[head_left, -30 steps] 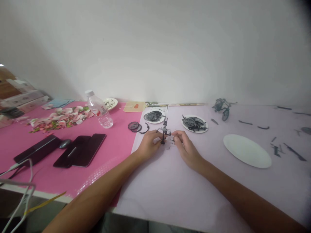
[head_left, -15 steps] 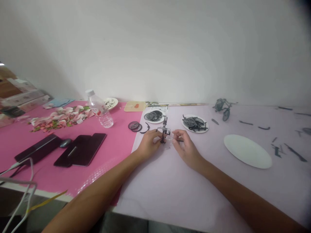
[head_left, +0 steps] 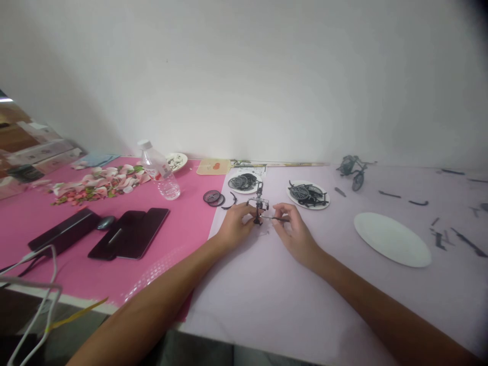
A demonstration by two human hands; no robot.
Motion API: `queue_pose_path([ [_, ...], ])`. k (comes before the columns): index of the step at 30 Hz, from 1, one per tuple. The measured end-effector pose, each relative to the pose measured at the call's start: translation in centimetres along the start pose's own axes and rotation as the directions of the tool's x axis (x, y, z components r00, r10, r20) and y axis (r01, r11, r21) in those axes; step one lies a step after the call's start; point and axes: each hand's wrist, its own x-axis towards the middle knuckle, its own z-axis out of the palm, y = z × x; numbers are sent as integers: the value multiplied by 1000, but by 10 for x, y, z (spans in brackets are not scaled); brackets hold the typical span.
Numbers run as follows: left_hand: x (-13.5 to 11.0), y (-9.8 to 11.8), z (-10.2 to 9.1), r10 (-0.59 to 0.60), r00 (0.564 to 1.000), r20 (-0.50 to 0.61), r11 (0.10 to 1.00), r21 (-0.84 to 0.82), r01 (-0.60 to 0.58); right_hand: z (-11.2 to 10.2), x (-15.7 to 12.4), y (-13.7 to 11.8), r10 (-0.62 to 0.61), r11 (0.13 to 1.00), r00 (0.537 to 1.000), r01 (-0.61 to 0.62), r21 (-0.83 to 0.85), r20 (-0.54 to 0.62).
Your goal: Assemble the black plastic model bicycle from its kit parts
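Note:
My left hand [head_left: 233,227] is closed around the lower part of a small black model bicycle frame [head_left: 260,203], which stands up from between the fingers. In my right hand [head_left: 296,233] a slim tool with a dark handle and thin metal shaft, like a small screwdriver [head_left: 281,219], is pinched. Its shaft points left at the lower part of the frame; whether the tip touches is too small to tell. Left of the left hand lie two loose black spoked wheels [head_left: 214,197] and a curved black piece [head_left: 232,201].
Behind the hands are a left plate [head_left: 231,189] and a right plate [head_left: 324,204] of black bicycle parts. An assembled model bicycle [head_left: 353,170], a bare white plate [head_left: 392,239] and loose parts lie right. Leftward are a plastic bottle [head_left: 162,178], phones [head_left: 141,234] and artificial petals [head_left: 102,183].
The bicycle frame has turned slightly in my left hand. My right hand keeps the tool in nearly the same place. The whole view has shifted a little.

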Motion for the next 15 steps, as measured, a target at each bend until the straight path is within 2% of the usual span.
queue_pose_path([
  [7,0,0,1,-12,1000,-17,1000,-27,11,-1,0,0,7,1000,1000,-7,15,-14],
  [12,0,0,2,-32,999,-39,999,-43,30,-2,0,2,0,1000,996,2,15,-85],
  [15,0,0,2,-63,997,-50,997,-44,61,-5,3,5,-15,999,987,8,-47,-160],
])
